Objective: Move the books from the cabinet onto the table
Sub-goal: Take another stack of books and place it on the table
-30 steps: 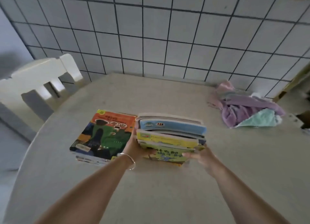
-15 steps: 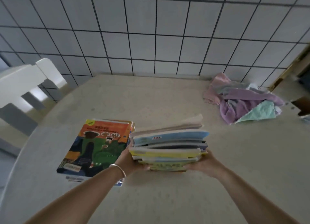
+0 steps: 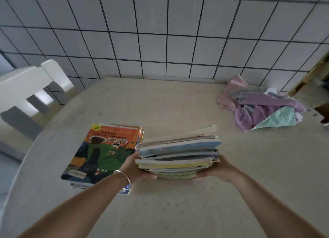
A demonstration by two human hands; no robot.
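Both hands grip a pile of books (image 3: 179,154): left hand (image 3: 135,168) on its left side, right hand (image 3: 216,169) on its right. Pile is over the desk (image 3: 195,211), near middle. More books (image 3: 102,152) lie flat just left. Cloths (image 3: 261,111) far right.

Both arms reach forward, left hand (image 3: 135,168) and right hand (image 3: 218,170) curled, palms facing each other.

Between the left hand (image 3: 136,168) and right hand (image 3: 219,169) sits a stack of books (image 3: 178,155) above the counter (image 3: 178,211). Just left lies another book pile (image 3: 103,154); cloths (image 3: 261,109) lie far right, a chair (image 3: 26,88) far left.
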